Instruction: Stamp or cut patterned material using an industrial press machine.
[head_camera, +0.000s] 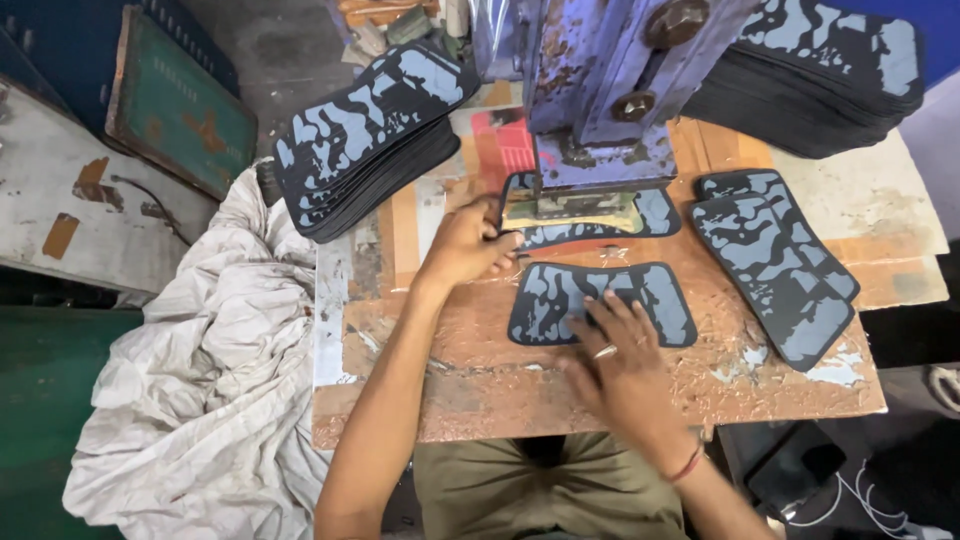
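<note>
right hand (618, 352) flat, open on camouflage piece (600, 303); left hand (468, 243) pinches piece under press (600, 215).

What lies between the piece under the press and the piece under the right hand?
Only a narrow strip of bare, scuffed board separates the upper piece from the lower piece beneath the right hand, seen from the head camera.

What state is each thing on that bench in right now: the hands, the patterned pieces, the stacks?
Left hand: gripping the piece under the press.
Right hand: flat on the nearer piece.
Piece under press: partly covered by the cutting die.
Nearer piece: lying flat.
Left stack: leaning.
Two pieces at right: overlapping.
</note>
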